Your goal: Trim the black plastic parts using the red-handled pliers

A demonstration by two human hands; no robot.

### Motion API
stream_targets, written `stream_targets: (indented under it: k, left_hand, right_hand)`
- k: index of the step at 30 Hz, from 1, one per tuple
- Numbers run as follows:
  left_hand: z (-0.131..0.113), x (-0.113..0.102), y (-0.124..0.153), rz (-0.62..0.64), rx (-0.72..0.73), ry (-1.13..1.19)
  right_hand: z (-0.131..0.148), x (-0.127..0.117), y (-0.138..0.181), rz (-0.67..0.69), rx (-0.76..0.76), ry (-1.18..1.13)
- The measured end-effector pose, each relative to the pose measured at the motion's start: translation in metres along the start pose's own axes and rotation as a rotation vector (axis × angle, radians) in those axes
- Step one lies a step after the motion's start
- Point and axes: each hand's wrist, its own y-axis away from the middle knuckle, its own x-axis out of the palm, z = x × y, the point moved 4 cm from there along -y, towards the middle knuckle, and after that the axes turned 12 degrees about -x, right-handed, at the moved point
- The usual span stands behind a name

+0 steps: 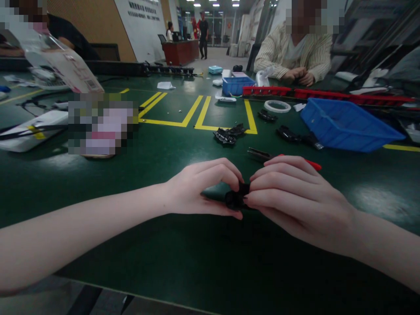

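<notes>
Between my two hands is a small black part [233, 199], rounded at its left end; its exact kind does not show. My left hand [203, 188] pinches it from the left, thumb below and index finger above. From the right, my right hand [295, 197] closes its fingers round the same part and hides much of it. Just behind my right hand lie pliers [260, 154] with dark jaws and red handles, partly covered by the fingers. Farther back on the green table [157, 258] rests a cluster of black parts [228, 134].
Other black pieces [288, 134] lie beside a tilted blue bin [348, 127] and a white tape ring [277, 106]. At left are a phone [110, 131], a white box [36, 131] and a leaning bottle [70, 68]. A co-worker [295, 52] sits across, behind a red strip [328, 94].
</notes>
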Motion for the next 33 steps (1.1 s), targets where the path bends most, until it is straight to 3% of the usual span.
stream_targets:
  k: [4, 8, 13, 18, 24, 33]
  left_hand:
    - [-0.0001, 0.0001, -0.0001, 0.025, -0.107, 0.004]
    - [-0.0037, 0.0003, 0.0015, 0.045, -0.154, -0.019]
    - [-0.0073, 0.0017, 0.0025, 0.036, -0.063, -0.094]
    - [-0.0089, 0.0001, 0.0024, -0.073, 0.111, -0.118]
    - [-0.0052, 0.0012, 0.0000, -0.091, 0.103, -0.086]
    - [-0.0077, 0.0015, 0.0013, -0.100, 0.228, -0.191]
  right_hand:
    - [-0.0047, -0.0003, 0.0007, -0.027, 0.103, -0.044]
    - [-0.0062, 0.0002, 0.0010, -0.005, 0.096, -0.018]
    - [-0.0056, 0.0012, 0.0022, 0.048, 0.078, -0.028]
    - [-0.0070, -0.0025, 0.0047, 0.103, 0.095, -0.055]
    - [-0.0057, 0.0017, 0.0051, 0.102, 0.096, -0.116]
    - [-0.0026, 0.0035, 0.0037, 0.061, 0.122, -0.187]
